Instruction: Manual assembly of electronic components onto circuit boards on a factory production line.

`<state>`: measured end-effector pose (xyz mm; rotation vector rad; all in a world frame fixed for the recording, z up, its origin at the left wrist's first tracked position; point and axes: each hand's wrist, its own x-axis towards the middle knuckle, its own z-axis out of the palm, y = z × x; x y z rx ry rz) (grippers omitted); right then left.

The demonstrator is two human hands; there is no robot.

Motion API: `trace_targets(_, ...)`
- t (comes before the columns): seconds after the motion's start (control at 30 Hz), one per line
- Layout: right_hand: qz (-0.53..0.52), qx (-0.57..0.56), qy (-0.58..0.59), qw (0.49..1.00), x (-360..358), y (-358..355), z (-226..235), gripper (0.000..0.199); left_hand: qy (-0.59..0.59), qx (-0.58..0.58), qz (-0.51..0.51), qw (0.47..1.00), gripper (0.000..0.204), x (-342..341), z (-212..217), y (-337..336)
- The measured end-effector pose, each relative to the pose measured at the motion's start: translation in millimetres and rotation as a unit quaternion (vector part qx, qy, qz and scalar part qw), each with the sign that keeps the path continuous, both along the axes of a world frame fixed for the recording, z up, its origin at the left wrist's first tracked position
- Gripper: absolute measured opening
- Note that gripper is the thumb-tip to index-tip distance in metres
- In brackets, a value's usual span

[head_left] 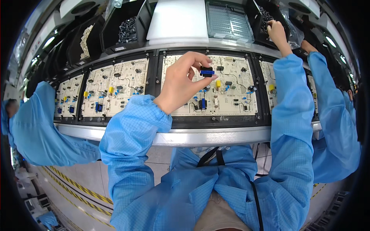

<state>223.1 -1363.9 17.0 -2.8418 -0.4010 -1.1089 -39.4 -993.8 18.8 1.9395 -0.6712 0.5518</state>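
We find the small blue-and-black, plastic-looking block at one o'clock, pinched by thumb and fingertips of the left hand. We judge it light and rigid, best held by opposite edges. Right hand, half past one: fingers curled, contents unclear.

Bare left hand over cream rectangular circuit board, in pinch grip; bare right hand beyond board's upper-right corner, curled.

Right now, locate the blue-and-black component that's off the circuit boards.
In the head view, the blue-and-black component is near upper centre, pinched in the left hand over the central circuit board, appearing above-left of its yellow block.
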Motion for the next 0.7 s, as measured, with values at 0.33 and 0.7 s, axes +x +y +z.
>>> trace_targets(0.33,0.114,0.041,-0.054,0.991,-122,-20,-17,0.019,0.077,0.142,0.003,0.987,0.032,-13,8,-32)
trace_targets(0.7,0.132,0.099,-0.034,0.986,-148,-14,-17,0.009,-0.07,0.367,-0.061,0.925,0.052,-21,-5,-123)
